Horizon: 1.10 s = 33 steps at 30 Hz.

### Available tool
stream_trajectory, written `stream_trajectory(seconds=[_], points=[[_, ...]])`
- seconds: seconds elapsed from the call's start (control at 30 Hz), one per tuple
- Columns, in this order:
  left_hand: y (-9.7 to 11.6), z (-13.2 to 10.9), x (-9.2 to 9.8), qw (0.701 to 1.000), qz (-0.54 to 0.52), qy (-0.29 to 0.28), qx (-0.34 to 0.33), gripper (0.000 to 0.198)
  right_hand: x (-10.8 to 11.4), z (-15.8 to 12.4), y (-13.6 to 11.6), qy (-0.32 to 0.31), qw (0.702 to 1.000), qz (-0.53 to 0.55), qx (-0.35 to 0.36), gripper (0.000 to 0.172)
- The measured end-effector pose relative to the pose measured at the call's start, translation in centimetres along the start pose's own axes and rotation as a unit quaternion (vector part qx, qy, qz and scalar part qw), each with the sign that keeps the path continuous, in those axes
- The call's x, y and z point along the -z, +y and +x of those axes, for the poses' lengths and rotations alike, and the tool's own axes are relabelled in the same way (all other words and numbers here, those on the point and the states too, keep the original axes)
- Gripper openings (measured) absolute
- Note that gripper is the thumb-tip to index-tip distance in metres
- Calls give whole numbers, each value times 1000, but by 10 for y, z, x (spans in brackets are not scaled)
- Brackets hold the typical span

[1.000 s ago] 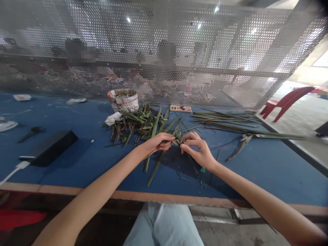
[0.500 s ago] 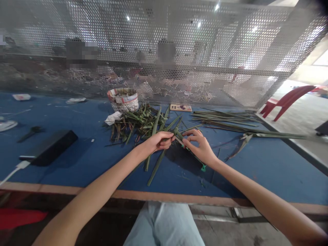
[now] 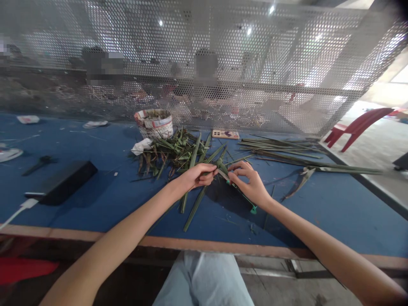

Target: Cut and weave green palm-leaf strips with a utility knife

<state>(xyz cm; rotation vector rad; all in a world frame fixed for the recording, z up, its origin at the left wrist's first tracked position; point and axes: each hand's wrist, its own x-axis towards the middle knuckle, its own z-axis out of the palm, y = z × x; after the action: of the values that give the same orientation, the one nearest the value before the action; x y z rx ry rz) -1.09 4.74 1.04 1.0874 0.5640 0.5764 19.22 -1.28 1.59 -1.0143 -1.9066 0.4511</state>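
Observation:
Between my hands is a folded piece of green palm leaf (image 3: 222, 165), with long strips sticking out of it. My left hand (image 3: 203, 174) is closed, pinching its near left edge between thumb and fingers. My right hand (image 3: 247, 179) has its fingertips bent together at the right side of the leaf, gripping it. Below my right hand, a thin dark item with a green end (image 3: 253, 209) lies slanted; its kind is hard to tell. Loose leaf strips (image 3: 195, 208) extend towards me beneath my left hand.
Behind my hands lies a heap of leaf scraps (image 3: 178, 151), beside a paper-wrapped basket (image 3: 154, 123). A phone (image 3: 225, 134) and long leaves (image 3: 287, 146) lie right of it. A black box (image 3: 63, 182) with a white cable is left. A perforated metal screen (image 3: 255, 63) borders the table.
Hardly anything differs. Both hands keep their hold on the leaf, with only a slight shift of my right fingers and of the view.

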Motion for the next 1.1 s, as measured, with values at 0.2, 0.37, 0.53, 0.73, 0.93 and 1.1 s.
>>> stream_trajectory(seconds=[0.2, 0.37, 0.53, 0.73, 0.93, 1.1], points=[[0, -1, -1, 1000, 0, 1, 1, 27, 0, 0, -1, 1, 1000, -4, -4, 33], [1, -1, -3, 1000, 7, 5, 2, 27, 0, 0, 1, 0, 1000, -9, -5, 34], [1, 0, -3, 1000, 23, 8, 3, 26, 0, 1, 0, -4, 1000, -7, -7, 34], [-3, 1, -1, 998, 59, 4, -3, 23, -1, 1, 4, -9, 999, -30, -5, 34], [-2, -7, -15, 984, 174, 20, -26, 23, 1, -1, 8, -12, 995, -87, 37, 27], [-5, -8, -21, 971, 236, 9, -29, 29, 0, 0, 11, -21, 991, -118, 58, 26]])
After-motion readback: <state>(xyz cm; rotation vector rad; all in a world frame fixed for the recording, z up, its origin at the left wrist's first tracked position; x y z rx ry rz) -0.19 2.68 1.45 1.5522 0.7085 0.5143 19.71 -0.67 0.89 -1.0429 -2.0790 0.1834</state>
